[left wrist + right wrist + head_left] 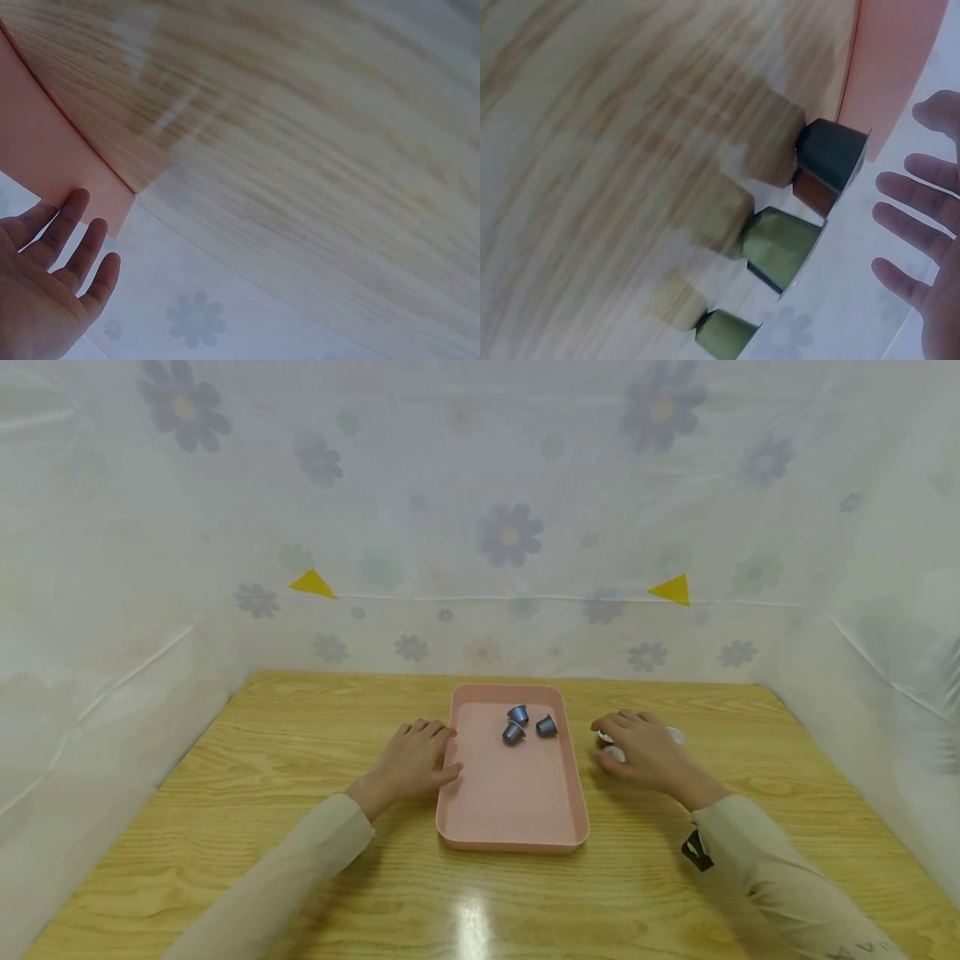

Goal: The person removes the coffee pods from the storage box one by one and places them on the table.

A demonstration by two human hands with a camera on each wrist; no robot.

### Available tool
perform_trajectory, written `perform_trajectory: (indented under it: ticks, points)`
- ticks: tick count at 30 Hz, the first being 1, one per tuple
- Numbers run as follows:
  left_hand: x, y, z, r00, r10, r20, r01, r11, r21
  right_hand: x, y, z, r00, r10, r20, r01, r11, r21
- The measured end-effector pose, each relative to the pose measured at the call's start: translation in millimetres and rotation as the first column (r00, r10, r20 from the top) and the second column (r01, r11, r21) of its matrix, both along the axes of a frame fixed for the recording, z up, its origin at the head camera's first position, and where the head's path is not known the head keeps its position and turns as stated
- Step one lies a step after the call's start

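My left hand (411,760) rests at the left rim of a pink tray (510,810), its fingertips touching the edge and its thumb reaching over it. In the left wrist view the fingers (91,238) lie loosely extended along the tray's side wall. Inside the tray, toward the far right, lie three blue-grey coffee capsules (513,732). My right hand (643,752) hovers over several coffee capsules standing lid up on the table, right of the tray. The right wrist view shows a dark capsule (832,154), a brown one (814,192) and green ones (781,244); the fingers are spread and apart from them.
A wood-grain table (337,893) carries everything. Flowered white sheeting (420,510) encloses the back and both sides, with two yellow triangles (670,590) on the back wall. A white capsule lid (677,736) shows beyond the right hand.
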State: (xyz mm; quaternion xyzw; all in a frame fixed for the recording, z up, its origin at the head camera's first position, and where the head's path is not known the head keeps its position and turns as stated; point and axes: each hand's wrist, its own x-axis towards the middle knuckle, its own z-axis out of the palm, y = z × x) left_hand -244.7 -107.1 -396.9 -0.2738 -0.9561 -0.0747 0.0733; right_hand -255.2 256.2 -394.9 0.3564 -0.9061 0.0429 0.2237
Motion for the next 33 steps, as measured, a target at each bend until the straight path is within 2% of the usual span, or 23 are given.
perform_trajectory:
  ticks: [14,24,33]
  points:
    - [-0.3,0,-0.3,1.000,-0.001,-0.001,0.001,1.000,0.008,-8.8,-29,6.2,1.000,-0.002,0.008,0.001,0.997,0.080]
    - [-1.2,0,-0.9,1.000,0.003,-0.002,-0.003,1.000,-0.003,-19.8,-43,7.8,0.998,0.050,-0.043,-0.047,0.996,0.071]
    - [-0.9,0,-1.3,1.000,0.012,0.011,-0.012,1.000,-0.004,-27.3,-53,10.1,0.999,-0.019,0.032,0.014,0.989,0.148]
